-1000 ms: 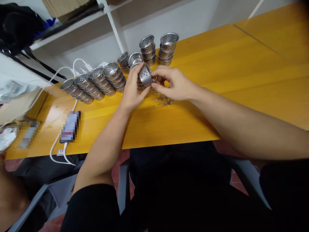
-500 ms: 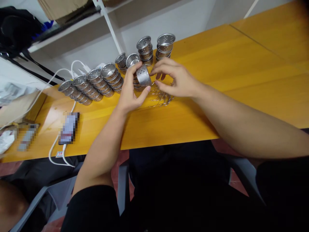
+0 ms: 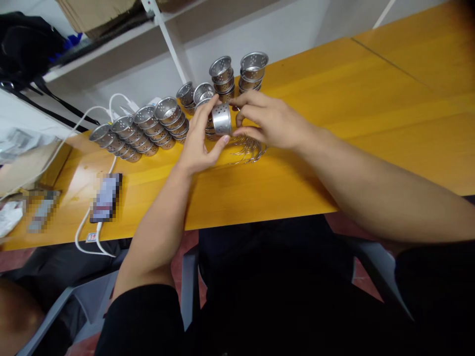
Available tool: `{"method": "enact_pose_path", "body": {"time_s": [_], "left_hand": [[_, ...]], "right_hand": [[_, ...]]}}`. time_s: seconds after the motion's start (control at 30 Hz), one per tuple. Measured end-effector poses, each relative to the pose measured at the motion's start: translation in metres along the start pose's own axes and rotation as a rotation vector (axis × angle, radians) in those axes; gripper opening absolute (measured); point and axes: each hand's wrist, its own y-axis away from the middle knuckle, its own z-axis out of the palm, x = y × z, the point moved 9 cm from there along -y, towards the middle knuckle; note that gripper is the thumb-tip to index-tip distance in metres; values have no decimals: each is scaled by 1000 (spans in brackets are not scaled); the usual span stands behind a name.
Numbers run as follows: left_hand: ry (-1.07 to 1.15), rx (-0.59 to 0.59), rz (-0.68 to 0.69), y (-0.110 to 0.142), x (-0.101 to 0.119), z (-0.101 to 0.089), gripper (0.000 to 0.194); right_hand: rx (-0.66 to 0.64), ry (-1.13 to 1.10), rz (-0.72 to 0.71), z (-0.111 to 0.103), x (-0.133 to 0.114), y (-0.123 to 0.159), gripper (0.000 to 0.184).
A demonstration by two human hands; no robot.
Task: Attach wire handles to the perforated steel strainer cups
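Note:
My left hand (image 3: 198, 148) grips a small perforated metal strainer cup (image 3: 221, 118), tilted on its side, with fingers over its top and the thumb at its lower edge. Close against the cup's right side is my right hand (image 3: 261, 118), its fingers bent and drawn together. A thin shiny bit of wire shows at those fingertips, mostly hidden by them. Below both hands, a loose bunch of thin curved wires (image 3: 250, 151) lies on the table. Just behind the held cup stand more stacked cups (image 3: 204, 92), partly covered by my left hand.
Stacks of perforated cups (image 3: 166, 111) line the back of the yellow table (image 3: 260, 193), with two further stacks (image 3: 254, 66) at the right. A phone (image 3: 107, 198) on a white cable lies left. A shelf (image 3: 104, 49) rises behind. Someone's bare limb (image 3: 18, 311) shows at the lower left.
The cup has turned slightly in my left hand. My right hand drew a little away from it, then came back, its fingers closing near the cup's side.

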Motion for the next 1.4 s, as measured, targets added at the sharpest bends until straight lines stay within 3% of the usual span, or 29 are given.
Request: {"method": "enact_pose_path", "body": {"time_s": [0.2,0.37,0.5,0.63,0.73,0.83,0.97,1.13,1.4], "left_hand": [[-7,50,-11,4,-9,-10,98],[17,221,-114,12,-36,-24,95],[45,375,-174,16,-58,-24,97],[84,416,-171,20,-77,-15,109],[73,436,-170,22,-92,-13,111],[85,454,-191,22,-105,-11,108],[168,457,-247,20,-117,-1,104],[228,424,-262,21,-125,8,97],[233,360,-304,23,-128,8,98]], "right_hand": [[-41,32,-20,0,-5,3,49],[-127,19,-29,10,7,7,59],[-280,57,87,25,32,12,43],[-407,117,169,36,42,18,38],[-278,93,222,33,42,15,57],[-137,8,248,36,42,9,92],[-125,-152,185,56,40,1,121],[-142,-256,149,68,38,-1,124],[-87,-248,108,58,24,-5,116]]}}
